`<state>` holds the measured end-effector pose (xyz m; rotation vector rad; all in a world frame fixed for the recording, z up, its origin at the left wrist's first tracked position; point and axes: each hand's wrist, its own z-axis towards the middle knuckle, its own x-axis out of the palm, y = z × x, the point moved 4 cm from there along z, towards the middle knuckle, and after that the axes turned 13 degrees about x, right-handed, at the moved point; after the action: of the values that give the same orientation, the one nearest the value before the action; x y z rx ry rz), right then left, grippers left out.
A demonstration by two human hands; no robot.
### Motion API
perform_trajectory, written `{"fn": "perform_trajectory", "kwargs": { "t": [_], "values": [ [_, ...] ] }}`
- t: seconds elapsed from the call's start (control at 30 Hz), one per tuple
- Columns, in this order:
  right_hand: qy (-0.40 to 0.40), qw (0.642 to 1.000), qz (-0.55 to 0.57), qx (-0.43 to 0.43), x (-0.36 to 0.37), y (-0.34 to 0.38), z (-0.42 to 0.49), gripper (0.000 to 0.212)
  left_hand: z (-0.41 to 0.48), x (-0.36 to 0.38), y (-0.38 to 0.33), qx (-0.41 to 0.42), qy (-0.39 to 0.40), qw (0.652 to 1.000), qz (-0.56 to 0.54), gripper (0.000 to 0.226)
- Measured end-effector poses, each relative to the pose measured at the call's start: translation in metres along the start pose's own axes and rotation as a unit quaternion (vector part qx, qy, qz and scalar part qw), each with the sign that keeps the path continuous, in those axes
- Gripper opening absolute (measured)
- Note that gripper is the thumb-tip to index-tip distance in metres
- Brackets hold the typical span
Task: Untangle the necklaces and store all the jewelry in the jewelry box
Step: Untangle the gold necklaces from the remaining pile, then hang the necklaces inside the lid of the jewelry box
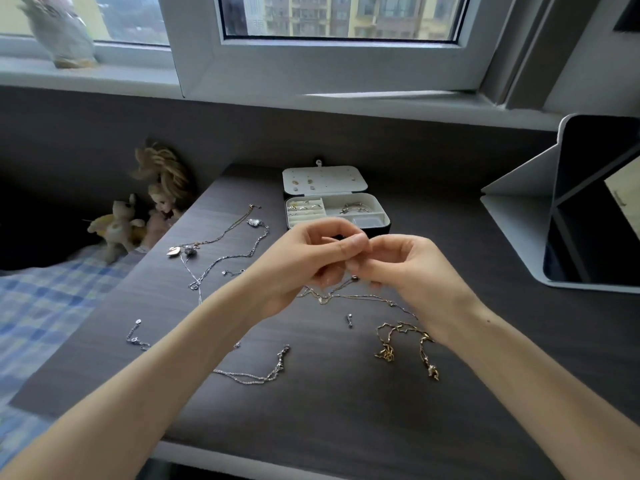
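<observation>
Progress: by my reading under halfway; the jewelry box (346, 183) stands open at 12 o'clock on the worktop (346, 427) with rings, a bangle and a few studs inside, but no necklace
Left hand (311, 261): raised just in front of the box, fingers curled, tips pressed against those of the other hand
Right hand (408, 268): facing it from 3 o'clock, fingers curled the same way; both seem to pinch the thin chain (346, 296), though the exact pinch point is hidden
Thin chain: drops from the fingertips to the worktop directly below, then runs with its long axis roughly 9 to 3 o'clock
Silver tangle (221, 251): at 10 o'clock of the hands, several strands crossed with heart pendants, long axis about 1 to 7 o'clock, not yet separated
Gold chain (405, 336): at 5 o'clock of the hands, bunched in loose loops, no clear axis
Silver chain (256, 375): at 7 o'clock, doubled, lying roughly 9 to 3 o'clock
Small pieces: a short silver bracelet (136, 337) at 8 o'clock, a tiny charm (350, 320) at 6 o'clock
Left to do: free the tangle, then box every chain
</observation>
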<state>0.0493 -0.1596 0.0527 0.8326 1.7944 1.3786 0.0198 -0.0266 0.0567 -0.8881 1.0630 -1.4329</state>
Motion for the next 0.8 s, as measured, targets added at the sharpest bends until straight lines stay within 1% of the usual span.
{"fn": "perform_trajectory", "kwargs": {
  "t": [0.03,0.1,0.17,0.2,0.27,0.33,0.43,0.57,0.63,0.73,0.8],
  "values": [
    [0.023,1.0,0.019,0.001,0.003,0.003,0.003,0.026,0.001,-0.003,-0.005,0.007,-0.008,1.0,-0.004,0.012],
    [0.096,0.992,0.078,0.002,0.012,0.01,0.008,0.038,0.003,-0.009,-0.019,0.021,-0.021,1.0,0.0,0.012],
    [0.172,0.978,0.115,0.012,0.022,0.015,0.011,0.041,0.005,-0.016,-0.035,0.04,-0.025,0.999,0.003,0.012],
    [0.2,0.973,0.111,0.014,0.027,0.018,0.012,0.04,0.007,-0.021,-0.043,0.05,-0.028,0.998,0.004,0.012],
    [0.226,0.969,0.095,0.011,0.033,0.022,0.015,0.035,0.008,-0.035,-0.057,0.068,-0.049,0.996,0.009,0.013],
    [0.223,0.972,0.079,0.006,0.038,0.027,0.019,0.024,0.007,-0.051,-0.068,0.077,-0.072,0.994,0.007,0.013],
    [0.225,0.973,0.042,-0.002,0.047,0.034,0.024,0.012,0.003,-0.072,-0.075,0.073,-0.105,0.991,-0.029,0.012],
    [0.224,0.974,0.042,0.006,0.045,0.035,0.029,0.013,-0.001,-0.092,-0.07,0.05,-0.175,0.983,-0.019,0.015],
    [0.199,0.98,0.004,0.01,0.039,0.036,0.028,0.011,0.0,-0.099,-0.066,0.041,-0.198,0.979,0.006,0.015],
    [0.151,0.985,-0.082,0.023,0.026,0.041,0.025,0.012,0.006,-0.095,-0.066,0.037,-0.187,0.98,0.052,0.012],
    [0.133,0.985,-0.109,0.03,0.017,0.047,0.022,0.012,0.014,-0.084,-0.071,0.047,-0.161,0.984,0.064,0.008]
  ]
}}
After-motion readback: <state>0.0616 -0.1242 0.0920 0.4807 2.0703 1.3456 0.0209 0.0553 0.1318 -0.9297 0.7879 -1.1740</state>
